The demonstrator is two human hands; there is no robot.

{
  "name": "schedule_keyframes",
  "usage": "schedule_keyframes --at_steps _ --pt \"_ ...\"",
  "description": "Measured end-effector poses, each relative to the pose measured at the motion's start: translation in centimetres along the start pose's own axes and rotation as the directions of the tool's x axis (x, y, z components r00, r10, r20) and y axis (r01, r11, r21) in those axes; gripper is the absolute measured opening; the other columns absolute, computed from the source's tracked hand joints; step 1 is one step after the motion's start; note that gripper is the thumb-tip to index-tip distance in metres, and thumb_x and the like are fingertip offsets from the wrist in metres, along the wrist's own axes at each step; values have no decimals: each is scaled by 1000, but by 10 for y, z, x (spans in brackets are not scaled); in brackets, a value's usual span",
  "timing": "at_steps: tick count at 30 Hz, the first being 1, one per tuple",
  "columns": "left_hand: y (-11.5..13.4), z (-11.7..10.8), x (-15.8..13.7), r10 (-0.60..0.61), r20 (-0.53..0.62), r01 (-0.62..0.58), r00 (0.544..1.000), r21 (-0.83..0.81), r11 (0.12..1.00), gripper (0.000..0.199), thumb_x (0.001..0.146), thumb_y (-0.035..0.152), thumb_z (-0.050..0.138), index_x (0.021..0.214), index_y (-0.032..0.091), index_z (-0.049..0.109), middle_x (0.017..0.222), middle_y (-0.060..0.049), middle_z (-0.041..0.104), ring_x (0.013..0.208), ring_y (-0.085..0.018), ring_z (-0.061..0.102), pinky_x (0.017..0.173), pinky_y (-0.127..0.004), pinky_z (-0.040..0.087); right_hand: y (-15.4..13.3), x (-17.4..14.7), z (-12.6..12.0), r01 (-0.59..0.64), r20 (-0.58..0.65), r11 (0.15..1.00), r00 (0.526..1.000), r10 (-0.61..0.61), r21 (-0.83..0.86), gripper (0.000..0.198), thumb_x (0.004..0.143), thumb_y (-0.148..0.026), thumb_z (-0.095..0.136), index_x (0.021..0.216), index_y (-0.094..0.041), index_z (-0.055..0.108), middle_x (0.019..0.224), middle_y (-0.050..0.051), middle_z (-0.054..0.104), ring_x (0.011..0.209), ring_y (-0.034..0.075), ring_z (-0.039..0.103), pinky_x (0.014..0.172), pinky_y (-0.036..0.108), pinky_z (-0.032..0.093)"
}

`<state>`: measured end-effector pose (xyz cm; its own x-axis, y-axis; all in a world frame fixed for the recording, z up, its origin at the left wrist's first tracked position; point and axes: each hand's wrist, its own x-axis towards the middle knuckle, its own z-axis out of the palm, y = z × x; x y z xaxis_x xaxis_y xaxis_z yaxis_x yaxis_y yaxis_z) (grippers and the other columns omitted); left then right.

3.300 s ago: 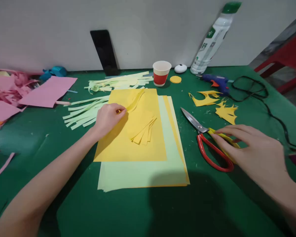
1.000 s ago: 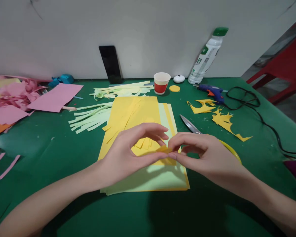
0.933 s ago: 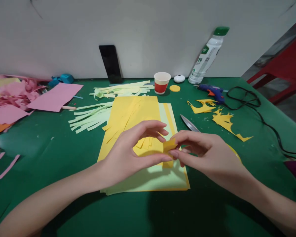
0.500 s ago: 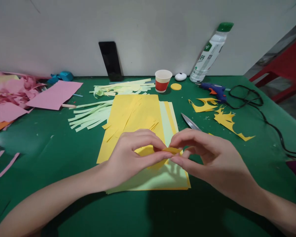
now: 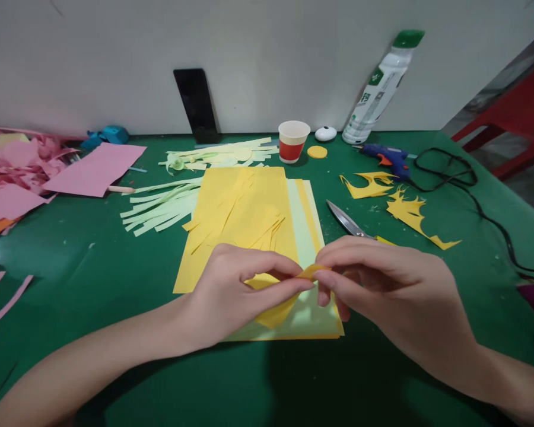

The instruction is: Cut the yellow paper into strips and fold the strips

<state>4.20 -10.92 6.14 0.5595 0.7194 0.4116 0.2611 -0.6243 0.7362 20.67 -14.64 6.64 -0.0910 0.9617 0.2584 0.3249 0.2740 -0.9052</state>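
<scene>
A small piece of yellow paper (image 5: 310, 272) is pinched between both hands, above a stack of sheets. My left hand (image 5: 242, 290) is closed on its left end, thumb and fingertips together. At the other end, the thumb and forefinger of my right hand (image 5: 391, 290) grip the paper, with the remaining fingers curled below. Under the hands lie a yellow sheet (image 5: 244, 201) with thin yellow strips on it and a pale green sheet (image 5: 309, 317). Scissors (image 5: 349, 222) lie just beyond my right hand, their handle partly hidden by it.
Behind the sheets stand a paper cup (image 5: 292, 142), a leaning phone (image 5: 196, 107) and a tilted bottle (image 5: 378, 95). A blue glue gun (image 5: 389, 160) with a black cord and yellow scraps (image 5: 412, 216) lie right. Green strips (image 5: 164, 207) and pink paper (image 5: 98, 170) are left.
My right hand has shifted slightly right and down, showing more of the scissors. The yellow paper between the hands is now tilted, its right end higher. The view has moved a little.
</scene>
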Motion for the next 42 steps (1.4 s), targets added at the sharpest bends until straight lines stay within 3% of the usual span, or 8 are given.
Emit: schedule_keyframes --at_steps 5,11,20,26,42 --pt "0 0 0 -49 19 49 999 -44 998 6 69 10 67 67 16 67 61 5 70 46 -4 59 44 -8 46 0 -1 1 -124 24 986 992 122 113 9 72 -19 62 63 -16 62 58 -1 60 43 7 56 32 13 47" --pt "0 -1 -1 -61 15 62 998 -102 993 5 69 12 67 67 17 68 61 4 70 47 -7 61 43 -11 48 0 0 0 -112 45 983 993 106 147 9 73 -18 62 63 -17 62 58 -1 61 44 7 57 33 13 48" --pt "0 -1 0 -98 27 99 995 -87 991 7 69 14 67 65 19 68 59 5 69 43 -6 58 39 -13 46 -1 1 -1 55 30 997 998 -53 -47 13 74 -12 59 62 -17 60 55 -3 60 39 3 52 37 10 46" --pt "2 -2 0 -61 21 63 998 -97 993 6 69 13 69 65 17 66 59 5 69 43 -4 58 39 -8 44 1 -3 -1 168 7 979 986 -169 -112 9 73 -13 63 66 -19 58 60 -1 63 51 8 57 40 15 47" --pt "0 -1 -1 -65 15 67 998 -129 989 7 68 13 69 64 18 67 58 5 69 40 -5 57 38 -10 46 -1 -3 -2 160 5 983 987 -160 -85 11 73 -12 61 66 -20 60 58 -1 64 48 9 58 37 16 45"
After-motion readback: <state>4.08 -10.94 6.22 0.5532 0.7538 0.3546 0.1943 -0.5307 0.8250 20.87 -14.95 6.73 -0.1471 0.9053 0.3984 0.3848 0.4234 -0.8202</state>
